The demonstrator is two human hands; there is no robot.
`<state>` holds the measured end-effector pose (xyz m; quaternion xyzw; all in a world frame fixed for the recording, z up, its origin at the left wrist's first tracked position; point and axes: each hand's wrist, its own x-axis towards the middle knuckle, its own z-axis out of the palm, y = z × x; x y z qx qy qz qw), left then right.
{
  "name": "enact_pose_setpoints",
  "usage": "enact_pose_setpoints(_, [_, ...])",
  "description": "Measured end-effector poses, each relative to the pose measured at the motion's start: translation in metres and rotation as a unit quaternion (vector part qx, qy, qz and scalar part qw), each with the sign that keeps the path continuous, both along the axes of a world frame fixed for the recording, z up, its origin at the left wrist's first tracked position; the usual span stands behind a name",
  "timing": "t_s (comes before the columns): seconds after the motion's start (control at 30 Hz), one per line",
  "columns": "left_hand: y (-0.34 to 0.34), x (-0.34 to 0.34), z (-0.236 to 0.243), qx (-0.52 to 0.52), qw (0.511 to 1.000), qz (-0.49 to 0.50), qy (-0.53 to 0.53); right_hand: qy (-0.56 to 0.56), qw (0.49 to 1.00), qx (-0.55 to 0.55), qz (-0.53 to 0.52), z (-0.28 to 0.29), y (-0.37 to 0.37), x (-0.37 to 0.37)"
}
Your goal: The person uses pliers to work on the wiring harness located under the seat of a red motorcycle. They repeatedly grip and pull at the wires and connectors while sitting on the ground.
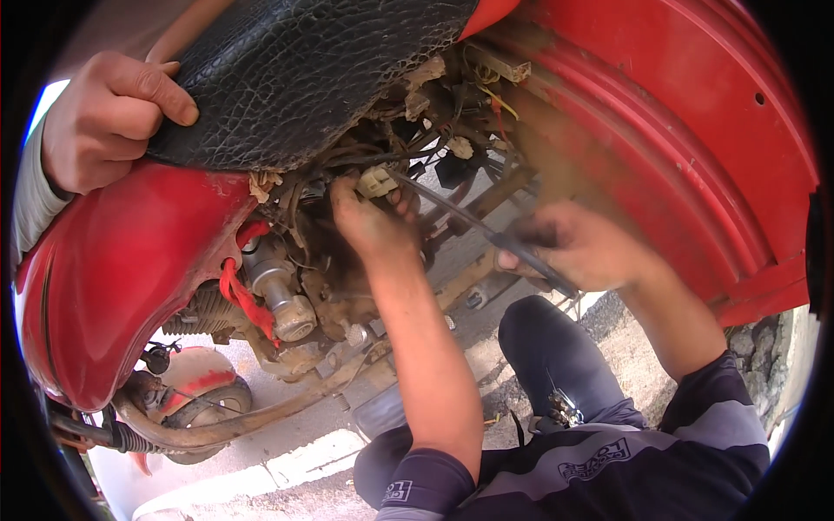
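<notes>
"What's underneath it all?"

"Outdoor ground (pixel 252 476). Toward seven o'clock it's pale, with a bright sunlit band crossing it and greyer shade alongside."

"Same all the way round?"

"No. Just short of four o'clock it turns to rough, speckled grit (pixel 630 343), and farther out that way, near the rim, there are dark, broken stones (pixel 764 352)."

"And standing on it?"

"The red vehicle (pixel 156 278), its bodywork bulging at nine o'clock. Down at eight o'clock there's its wheel (pixel 213 408), under a worn red-and-white cover."

"Touching the ground?"

"Can't tell; a brown frame tube (pixel 287 425) crosses close by."
</notes>
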<state>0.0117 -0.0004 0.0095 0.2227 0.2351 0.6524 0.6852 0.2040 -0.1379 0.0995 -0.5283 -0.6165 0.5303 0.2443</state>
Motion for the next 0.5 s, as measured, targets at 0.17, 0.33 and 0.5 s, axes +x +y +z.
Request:
enact_pose_setpoints(0.17, [-0.001, 0.002, -0.002, -0.004, 1.0, 0.001, 0.005, -0.024, 0.999, 0.029, -0.01, -0.001, -0.003, 0.0])
enact_pose_setpoints(0.33, [-0.001, 0.004, 0.0, -0.007, 1.0, 0.0, 0.005, -0.008, 1.0, 0.005, -0.014, -0.007, -0.006, 0.005])
enact_pose_setpoints(0.5, [-0.002, 0.003, 0.0, -0.011, 1.0, 0.001, 0.001, 0.005, 1.0, -0.021, -0.004, 0.009, -0.002, -0.002])
